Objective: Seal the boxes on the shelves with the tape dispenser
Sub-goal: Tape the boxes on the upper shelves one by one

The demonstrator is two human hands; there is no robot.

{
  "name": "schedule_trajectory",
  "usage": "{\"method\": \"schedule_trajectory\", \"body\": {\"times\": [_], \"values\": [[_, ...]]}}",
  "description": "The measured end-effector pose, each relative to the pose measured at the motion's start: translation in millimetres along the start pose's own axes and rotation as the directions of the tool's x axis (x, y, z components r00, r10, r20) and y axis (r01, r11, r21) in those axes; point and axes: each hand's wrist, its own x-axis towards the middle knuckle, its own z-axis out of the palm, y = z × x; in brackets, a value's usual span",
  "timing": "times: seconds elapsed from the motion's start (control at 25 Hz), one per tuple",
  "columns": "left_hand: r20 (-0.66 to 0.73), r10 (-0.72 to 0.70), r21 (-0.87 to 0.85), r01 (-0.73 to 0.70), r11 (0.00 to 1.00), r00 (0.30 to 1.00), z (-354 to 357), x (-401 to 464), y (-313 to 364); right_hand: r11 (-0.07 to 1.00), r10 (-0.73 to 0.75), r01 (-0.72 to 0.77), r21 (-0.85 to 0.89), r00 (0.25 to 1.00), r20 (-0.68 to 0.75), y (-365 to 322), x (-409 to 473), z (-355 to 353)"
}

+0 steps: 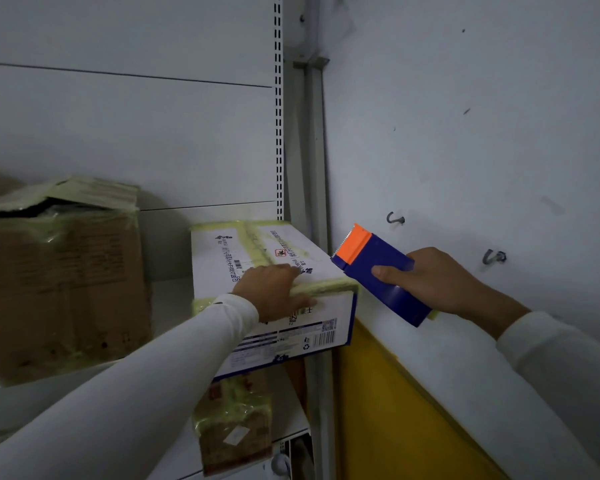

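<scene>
A shop stockroom or storage corner — white metal shelving point(174, 296) with a slotted upright point(278, 109) at 12 o'clock carries taped cardboard cartons point(63, 278) at 9 o'clock, and bare hooks point(494, 256) stud the scuffed wall point(465, 133) at 3 o'clock.

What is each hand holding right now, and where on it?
Right hand grips the tape dispenser by its blue body. Left hand holds nothing; it presses on the white box.

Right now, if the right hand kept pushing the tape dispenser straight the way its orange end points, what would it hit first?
Probably the white box. The right hand holds the dispenser with its orange end aimed up-left at the box's top right edge, just beyond its taped front corner. Depth is unclear, so it might pass above.
</scene>
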Motion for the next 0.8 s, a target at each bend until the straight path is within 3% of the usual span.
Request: {"method": "schedule_trajectory", "body": {"times": [0.08, 0.16, 0.64, 0.8], "values": [[-0.015, -0.025, -0.130, 0.023, 0.991, 1.000, -7.4, -8.1, 0.7, 1.000, -0.022, 0.023, -0.004, 1.000, 0.020, -7.6, 3.6, 1.8], [-0.043, -0.033, -0.157, 0.026, 0.987, 0.999, -16.4, -19.0, -4.1, 0.999, -0.049, 0.049, -0.010, 0.998, 0.028, -18.7, 8.4, 4.3], [-0.207, -0.187, -0.034, 0.184, 0.982, 0.960, -94.4, -135.6, -147.3, 0.960, -0.256, 0.267, -0.090, 0.960, 0.117, -159.8, 37.8, 96.0], [-0.264, -0.161, 0.000, 0.167, 0.986, 0.951, -125.3, -162.2, -207.3, 0.941, -0.295, 0.307, -0.139, 0.950, 0.105, -209.8, 48.0, 125.9]]}}
